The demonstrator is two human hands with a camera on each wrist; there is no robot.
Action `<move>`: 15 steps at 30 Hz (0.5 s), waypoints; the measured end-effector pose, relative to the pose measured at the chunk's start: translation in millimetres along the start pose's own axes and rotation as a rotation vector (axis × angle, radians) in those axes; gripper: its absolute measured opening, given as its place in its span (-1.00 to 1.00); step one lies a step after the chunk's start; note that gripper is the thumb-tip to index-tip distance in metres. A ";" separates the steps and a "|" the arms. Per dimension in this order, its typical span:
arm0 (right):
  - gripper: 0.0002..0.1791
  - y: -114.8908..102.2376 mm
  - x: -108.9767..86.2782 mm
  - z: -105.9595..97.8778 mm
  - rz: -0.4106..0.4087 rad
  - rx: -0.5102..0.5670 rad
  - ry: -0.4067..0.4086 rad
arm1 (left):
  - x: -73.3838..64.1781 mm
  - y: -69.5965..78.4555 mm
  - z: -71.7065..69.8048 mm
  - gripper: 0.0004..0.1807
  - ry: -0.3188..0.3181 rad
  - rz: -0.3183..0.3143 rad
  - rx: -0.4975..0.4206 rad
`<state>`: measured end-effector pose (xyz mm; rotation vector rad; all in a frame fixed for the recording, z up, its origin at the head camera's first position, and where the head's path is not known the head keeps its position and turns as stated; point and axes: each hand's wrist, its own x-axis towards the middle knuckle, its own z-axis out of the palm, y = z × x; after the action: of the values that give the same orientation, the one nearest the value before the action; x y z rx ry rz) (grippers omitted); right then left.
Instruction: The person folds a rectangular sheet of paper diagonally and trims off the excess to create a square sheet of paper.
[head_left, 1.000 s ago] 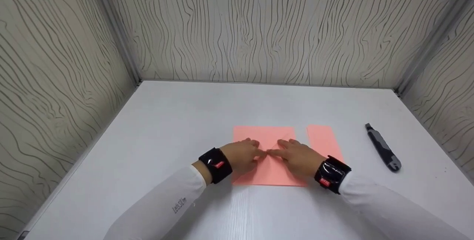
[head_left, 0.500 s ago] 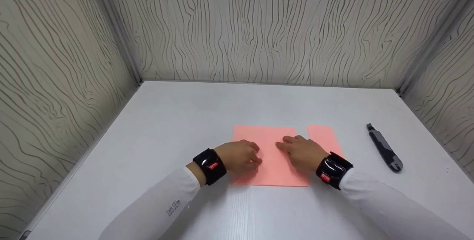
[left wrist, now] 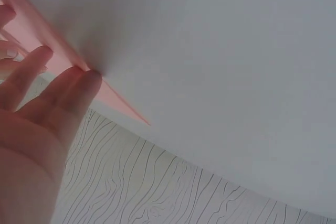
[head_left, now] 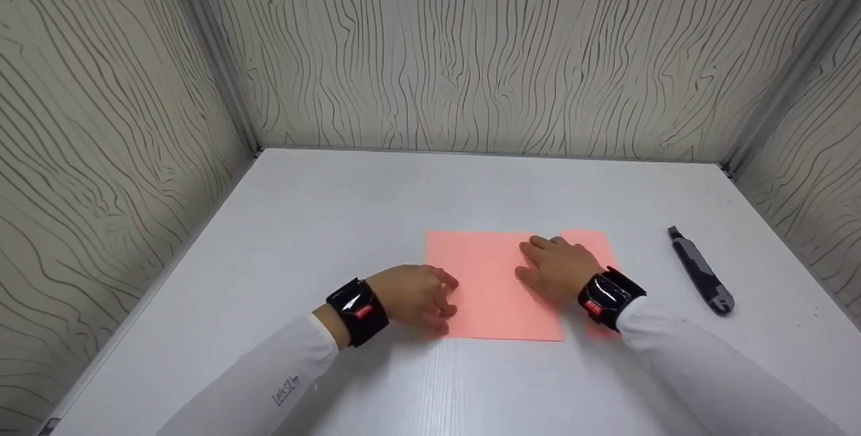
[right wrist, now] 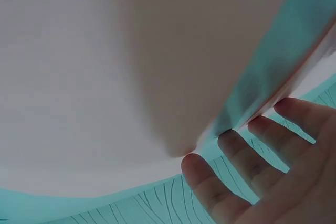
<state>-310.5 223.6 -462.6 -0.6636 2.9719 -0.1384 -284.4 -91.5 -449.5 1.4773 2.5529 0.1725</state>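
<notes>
A sheet of pink paper (head_left: 494, 288) lies flat on the table, showing a nearly square outline in the head view. My left hand (head_left: 412, 296) is at its left edge; in the left wrist view the fingertips (left wrist: 90, 80) touch along the paper's edge (left wrist: 123, 107). Over the right part of the sheet rests my right hand (head_left: 562, 268), its fingers spread and pointing left and away. The right wrist view has odd colours, and there the right hand's fingers (right wrist: 239, 156) look extended along a paper edge. A narrower pink paper piece (head_left: 592, 242) lies partly hidden beneath the right hand and wrist.
To the right, a black and grey utility knife (head_left: 701, 271) lies on the white table (head_left: 377, 200). Wood-grain patterned panels (head_left: 471, 52) enclose the table at the back and on both sides.
The hands met at the middle of the paper and have since slid apart, left hand to the left edge, right hand to the right side. Diagonal lines visible on the sheet earlier no longer show.
</notes>
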 end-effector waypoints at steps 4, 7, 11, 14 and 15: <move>-0.16 4.1 3.6 2.0 0.044 -0.007 0.010 | -6.9 1.2 -1.6 -0.85 -0.014 -0.049 -0.044; -0.09 8.4 6.2 5.0 0.060 -0.021 0.018 | -11.2 2.9 -3.5 -0.87 -0.031 -0.104 -0.067; -0.05 15.3 10.9 7.9 0.069 -0.026 0.027 | -16.4 3.6 -4.9 -0.87 -0.033 -0.153 -0.102; -0.06 22.2 13.8 10.4 0.059 -0.022 0.036 | -17.8 2.1 -4.6 -0.76 -0.024 -0.156 -0.125; -0.06 24.8 14.1 11.0 0.056 -0.017 0.042 | -17.8 1.3 -4.4 -0.69 -0.022 -0.153 -0.127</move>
<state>-332.4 239.2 -477.2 -0.5864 3.0321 -0.1248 -275.6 -106.4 -443.2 1.2276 2.5714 0.2886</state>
